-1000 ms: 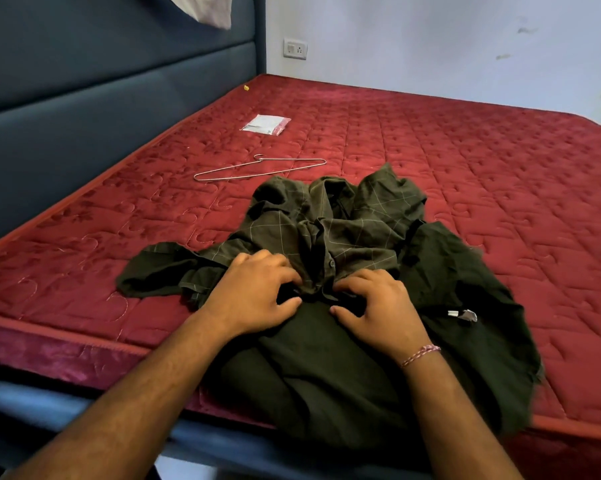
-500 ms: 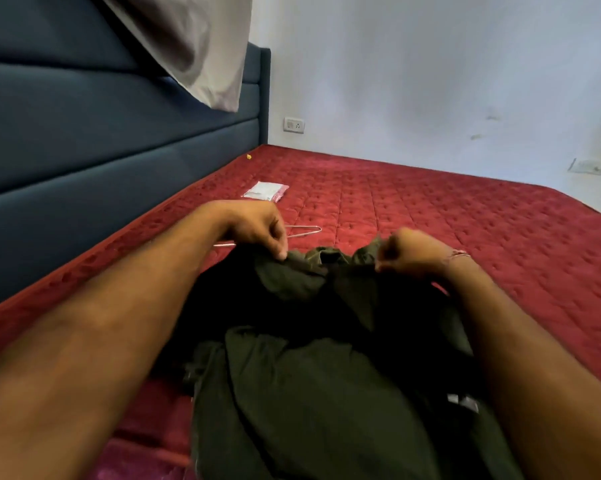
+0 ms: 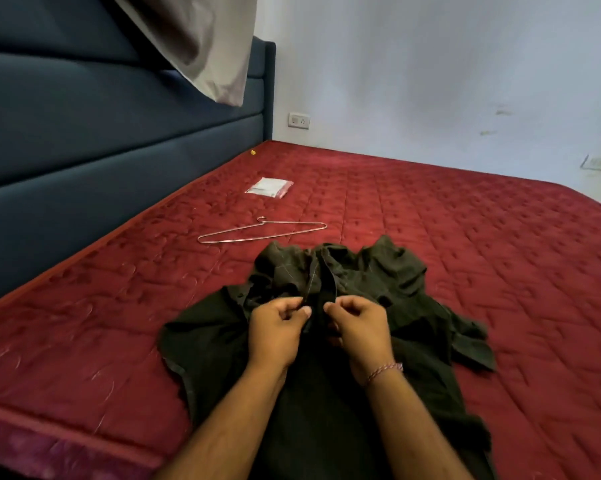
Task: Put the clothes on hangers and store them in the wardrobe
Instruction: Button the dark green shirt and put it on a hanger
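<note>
Both hands (image 3: 313, 327) have lowered the dark shirt (image 3: 327, 358) back onto the mattress (image 3: 482, 254).

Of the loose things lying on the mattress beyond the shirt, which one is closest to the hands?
The wire hanger: it lies just past the dark green shirt. The clear plastic packet and the tiny yellow object lie farther off, toward the headboard corner.

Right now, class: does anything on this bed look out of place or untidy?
Yes. The dark green shirt lies crumpled, not hung. The wire hanger lies unused beyond it. A small plastic packet sits stray near the headboard.
</note>
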`<control>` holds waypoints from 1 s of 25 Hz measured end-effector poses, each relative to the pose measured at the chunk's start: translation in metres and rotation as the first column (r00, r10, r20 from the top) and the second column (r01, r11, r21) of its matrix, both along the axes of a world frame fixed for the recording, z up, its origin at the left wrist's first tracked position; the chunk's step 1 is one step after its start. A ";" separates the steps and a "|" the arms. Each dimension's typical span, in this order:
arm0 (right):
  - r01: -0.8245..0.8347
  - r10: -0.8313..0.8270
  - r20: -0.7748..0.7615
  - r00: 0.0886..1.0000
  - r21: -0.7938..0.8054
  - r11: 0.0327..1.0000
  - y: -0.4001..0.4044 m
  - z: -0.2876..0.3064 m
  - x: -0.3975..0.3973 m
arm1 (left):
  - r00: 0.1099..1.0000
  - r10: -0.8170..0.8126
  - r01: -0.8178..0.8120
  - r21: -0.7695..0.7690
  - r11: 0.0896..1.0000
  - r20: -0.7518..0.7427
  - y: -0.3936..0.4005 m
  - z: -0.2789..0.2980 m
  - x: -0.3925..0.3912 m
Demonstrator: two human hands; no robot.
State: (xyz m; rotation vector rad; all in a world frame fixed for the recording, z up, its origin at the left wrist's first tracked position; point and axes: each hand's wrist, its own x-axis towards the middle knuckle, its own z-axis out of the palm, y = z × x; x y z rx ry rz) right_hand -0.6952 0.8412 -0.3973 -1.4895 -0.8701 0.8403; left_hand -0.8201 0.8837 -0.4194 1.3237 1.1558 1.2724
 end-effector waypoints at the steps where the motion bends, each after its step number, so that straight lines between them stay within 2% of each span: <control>1: 0.021 -0.021 -0.064 0.998 0.001 1.000 -0.008 -0.010 -0.005 | 1.000 0.018 -0.018 -0.023 1.000 0.004 -0.006 -0.009 0.000; 6: 0.052 -0.039 -0.166 0.985 0.076 0.996 -0.025 -0.020 -0.008 | 0.999 0.005 -0.003 0.075 0.997 -0.038 -0.022 -0.007 -0.002; 11: 0.017 -0.012 -0.044 0.999 0.120 0.993 -0.028 -0.024 -0.010 | 0.997 0.009 -0.001 0.095 0.996 -0.080 -0.030 -0.004 -0.004; 21: 0.015 -0.002 -0.065 0.998 0.194 0.981 -0.030 -0.026 -0.010 | 0.997 -0.003 0.009 0.084 0.996 -0.073 -0.032 -0.004 -0.006; 25: 0.025 -0.024 -0.004 1.000 0.212 0.977 -0.030 -0.028 -0.008 | 0.999 0.002 0.000 0.049 0.999 -0.049 -0.032 -0.003 -0.006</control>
